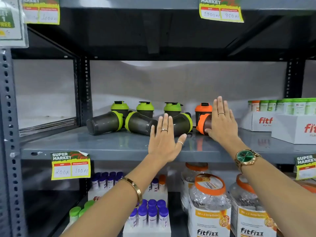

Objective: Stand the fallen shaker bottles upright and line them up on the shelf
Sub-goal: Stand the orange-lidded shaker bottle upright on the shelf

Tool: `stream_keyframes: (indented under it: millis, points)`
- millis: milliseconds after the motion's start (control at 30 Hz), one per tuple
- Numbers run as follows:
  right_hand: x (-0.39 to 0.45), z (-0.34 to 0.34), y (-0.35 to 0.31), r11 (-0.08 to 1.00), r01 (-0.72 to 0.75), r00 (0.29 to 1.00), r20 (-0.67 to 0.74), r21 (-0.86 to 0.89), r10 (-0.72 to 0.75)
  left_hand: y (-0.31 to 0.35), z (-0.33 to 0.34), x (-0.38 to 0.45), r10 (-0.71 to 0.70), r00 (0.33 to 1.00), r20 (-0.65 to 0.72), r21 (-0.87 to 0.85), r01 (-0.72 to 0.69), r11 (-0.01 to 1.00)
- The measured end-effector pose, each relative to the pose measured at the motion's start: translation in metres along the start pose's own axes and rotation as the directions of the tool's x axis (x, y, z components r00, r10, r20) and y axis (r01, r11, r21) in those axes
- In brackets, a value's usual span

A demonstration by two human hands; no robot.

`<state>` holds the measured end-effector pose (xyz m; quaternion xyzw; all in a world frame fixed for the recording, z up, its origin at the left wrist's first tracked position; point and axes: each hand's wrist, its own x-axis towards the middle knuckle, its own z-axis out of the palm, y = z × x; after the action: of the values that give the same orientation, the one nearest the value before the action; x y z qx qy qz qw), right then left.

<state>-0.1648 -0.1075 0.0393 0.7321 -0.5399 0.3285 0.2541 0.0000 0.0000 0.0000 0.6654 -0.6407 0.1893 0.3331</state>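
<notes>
Gray shelf (102,144) is holding tipped bottles. Both hands are spread flat, gripping nothing. Right hand (222,124) is touching the orange bottle (204,124) at its nine o'clock, lying sideways with cap pointing left. Left hand (164,139) is covering a green bottle (183,124).

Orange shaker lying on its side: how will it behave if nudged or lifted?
The orange shaker looks round-bodied and lies on a smooth shelf, so it probably rolls if pushed. It looks like empty plastic: likely light and stiff. The right hand lies flat against it, not gripping.
</notes>
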Motion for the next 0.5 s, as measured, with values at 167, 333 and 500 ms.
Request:
stream_keyframes:
  millis: [167,333,500]
  points:
    - [0.010,0.009,-0.002,0.993,-0.121,0.974,0.193,-0.015,0.122,-0.005,-0.002,0.004,0.069,0.962,0.264,0.035,-0.081,0.996]
    - [0.019,0.018,-0.002,0.974,-0.124,0.956,0.239,-0.187,0.168,-0.006,-0.004,0.006,0.063,0.915,0.399,0.018,-0.076,0.997]
    - [0.025,0.022,0.000,0.955,-0.043,0.978,0.183,-0.294,0.100,-0.003,-0.008,0.007,-0.011,0.868,0.496,0.062,-0.023,0.998]
